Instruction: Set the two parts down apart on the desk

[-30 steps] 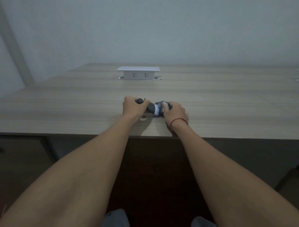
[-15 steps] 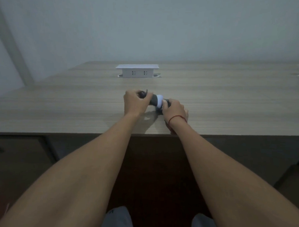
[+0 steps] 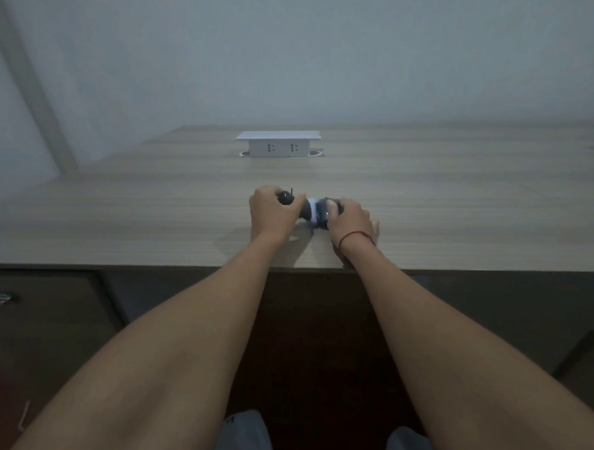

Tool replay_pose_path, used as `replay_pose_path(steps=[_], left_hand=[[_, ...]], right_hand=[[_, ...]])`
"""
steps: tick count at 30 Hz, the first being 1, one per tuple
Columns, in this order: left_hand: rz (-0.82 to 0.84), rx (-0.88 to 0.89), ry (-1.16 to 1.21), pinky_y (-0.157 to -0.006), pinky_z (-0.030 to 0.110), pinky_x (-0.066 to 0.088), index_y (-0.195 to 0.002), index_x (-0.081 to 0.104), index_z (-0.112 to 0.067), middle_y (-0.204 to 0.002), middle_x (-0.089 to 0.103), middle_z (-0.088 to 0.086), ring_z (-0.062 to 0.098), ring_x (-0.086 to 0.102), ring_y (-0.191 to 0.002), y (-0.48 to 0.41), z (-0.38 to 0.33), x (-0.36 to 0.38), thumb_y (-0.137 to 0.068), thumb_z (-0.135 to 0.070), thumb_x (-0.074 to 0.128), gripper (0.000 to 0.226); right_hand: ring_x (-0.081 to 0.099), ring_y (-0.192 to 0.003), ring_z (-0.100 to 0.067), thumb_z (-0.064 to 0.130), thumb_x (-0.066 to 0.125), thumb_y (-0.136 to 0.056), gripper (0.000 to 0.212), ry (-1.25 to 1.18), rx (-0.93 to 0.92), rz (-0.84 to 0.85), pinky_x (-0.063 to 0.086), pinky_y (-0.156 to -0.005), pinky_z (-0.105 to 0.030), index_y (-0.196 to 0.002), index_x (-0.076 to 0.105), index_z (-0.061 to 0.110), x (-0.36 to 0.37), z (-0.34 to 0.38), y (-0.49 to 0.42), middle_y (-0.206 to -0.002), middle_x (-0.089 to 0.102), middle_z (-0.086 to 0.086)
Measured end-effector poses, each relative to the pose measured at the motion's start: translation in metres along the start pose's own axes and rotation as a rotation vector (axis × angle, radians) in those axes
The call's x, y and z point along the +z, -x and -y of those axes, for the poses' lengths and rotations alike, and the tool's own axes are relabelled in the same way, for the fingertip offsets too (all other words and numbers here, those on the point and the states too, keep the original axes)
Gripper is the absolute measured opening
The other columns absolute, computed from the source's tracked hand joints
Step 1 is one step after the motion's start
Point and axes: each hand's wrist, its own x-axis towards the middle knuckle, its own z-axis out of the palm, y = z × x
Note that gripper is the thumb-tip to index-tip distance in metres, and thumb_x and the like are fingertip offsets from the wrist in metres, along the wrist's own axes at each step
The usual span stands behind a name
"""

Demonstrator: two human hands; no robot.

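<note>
gripping dark-and-white object (image 3: 312,212) | left hand (image 3: 272,214), right hand (image 3: 348,222) both curled round it | over table (image 3: 119,200)

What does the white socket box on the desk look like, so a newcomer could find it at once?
Start at the long pale wood-grain desk and look toward its far edge by the wall. There, beyond the hands, stands a low white rectangular socket box. Its overhanging flat lid and two outlets on the near face set it apart.

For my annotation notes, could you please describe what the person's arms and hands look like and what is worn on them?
Both forearms are bare, with no sleeves in view. The right hand has a thin red string bracelet round the wrist. The left hand and its wrist carry nothing visible: no watch, ring or glove.
</note>
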Motion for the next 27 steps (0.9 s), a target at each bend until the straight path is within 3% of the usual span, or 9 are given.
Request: replay_pose_path(steps=[6, 9, 12, 13, 15, 18, 21, 24, 27], left_hand=[[-0.014, -0.107, -0.178, -0.076, 0.039, 0.055, -0.079, 0.063, -0.006, -0.082, 0.066, 0.009, 0.028, 0.064, -0.079, 0.004, 0.011, 0.000, -0.082, -0.037, 0.066, 0.031], [-0.021, -0.202, -0.394, -0.086, 0.043, 0.052, -0.086, 0.065, -0.008, -0.091, 0.070, 0.010, 0.030, 0.064, -0.088, 0.000, 0.011, -0.006, -0.078, -0.051, 0.063, 0.043], [-0.002, -0.268, -0.450, -0.089, 0.044, 0.050, -0.098, 0.064, -0.004, -0.105, 0.065, 0.014, 0.034, 0.061, -0.101, 0.003, 0.011, -0.013, -0.076, -0.060, 0.062, 0.060], [-0.006, -0.261, -0.453, -0.088, 0.044, 0.050, -0.099, 0.063, -0.004, -0.107, 0.063, 0.015, 0.034, 0.060, -0.102, 0.005, 0.013, -0.015, -0.076, -0.062, 0.061, 0.063], [0.013, -0.156, -0.392, -0.088, 0.043, 0.050, -0.101, 0.062, -0.005, -0.111, 0.059, 0.013, 0.032, 0.058, -0.104, 0.005, 0.017, -0.020, -0.078, -0.061, 0.059, 0.060], [0.269, 0.099, -0.234, -0.105, 0.036, 0.041, -0.127, 0.056, -0.016, -0.133, 0.054, 0.006, 0.023, 0.049, -0.125, 0.004, 0.019, -0.023, -0.084, -0.044, 0.062, 0.052], [0.395, 0.131, -0.278, -0.092, 0.026, 0.043, -0.124, 0.063, -0.018, -0.126, 0.064, 0.006, 0.022, 0.057, -0.117, 0.001, 0.020, -0.015, -0.087, -0.033, 0.063, 0.040], [0.282, 0.054, -0.385, -0.077, 0.030, 0.047, -0.105, 0.071, -0.019, -0.105, 0.070, 0.008, 0.028, 0.063, -0.101, -0.004, 0.018, -0.002, -0.086, -0.033, 0.060, 0.026], [0.195, -0.041, -0.415, -0.073, 0.030, 0.044, -0.098, 0.071, -0.019, -0.104, 0.069, 0.009, 0.031, 0.063, -0.100, -0.015, 0.015, 0.008, -0.086, -0.029, 0.058, 0.021]], right_hand=[[0.055, -0.115, -0.030, 0.040, 0.033, -0.101, 0.038, 0.024, -0.011, 0.006, 0.027, -0.109, -0.042, -0.116, 0.061, 0.018, 0.001, -0.003, -0.002, -0.118, 0.065, -0.010], [0.054, -0.117, -0.030, 0.040, 0.031, -0.100, 0.039, 0.023, 0.001, 0.023, 0.024, -0.112, -0.047, -0.118, 0.060, 0.020, 0.004, -0.006, -0.006, -0.119, 0.065, -0.010], [0.056, -0.112, -0.031, 0.039, 0.030, -0.099, 0.036, -0.013, 0.018, 0.017, 0.027, -0.109, -0.047, -0.106, 0.057, 0.017, 0.003, -0.005, -0.006, -0.115, 0.066, -0.012], [0.056, -0.110, -0.031, 0.040, 0.031, -0.098, 0.034, -0.026, 0.013, 0.011, 0.028, -0.107, -0.046, -0.105, 0.055, 0.017, 0.002, -0.004, -0.005, -0.114, 0.065, -0.012], [0.053, -0.117, -0.031, 0.042, 0.037, -0.096, 0.038, -0.055, -0.033, 0.024, 0.029, -0.107, -0.045, -0.120, 0.051, 0.016, 0.001, -0.003, -0.002, -0.127, 0.059, -0.010], [0.047, -0.127, -0.029, 0.037, 0.053, -0.092, 0.057, -0.080, -0.187, 0.101, 0.036, -0.106, -0.041, -0.142, 0.039, 0.014, 0.003, -0.001, 0.000, -0.141, 0.047, -0.009], [0.052, -0.118, -0.031, 0.030, 0.057, -0.091, 0.045, 0.014, -0.267, 0.110, 0.042, -0.095, -0.033, -0.130, 0.053, 0.009, 0.008, -0.001, -0.010, -0.126, 0.055, -0.014], [0.053, -0.114, -0.033, 0.025, 0.058, -0.090, 0.037, 0.040, -0.242, 0.063, 0.042, -0.090, -0.033, -0.121, 0.058, 0.006, 0.011, -0.005, -0.025, -0.122, 0.056, -0.017], [0.052, -0.117, -0.032, 0.025, 0.057, -0.091, 0.041, 0.033, -0.195, 0.044, 0.043, -0.092, -0.032, -0.128, 0.055, 0.007, 0.014, -0.011, -0.041, -0.130, 0.053, -0.016]])
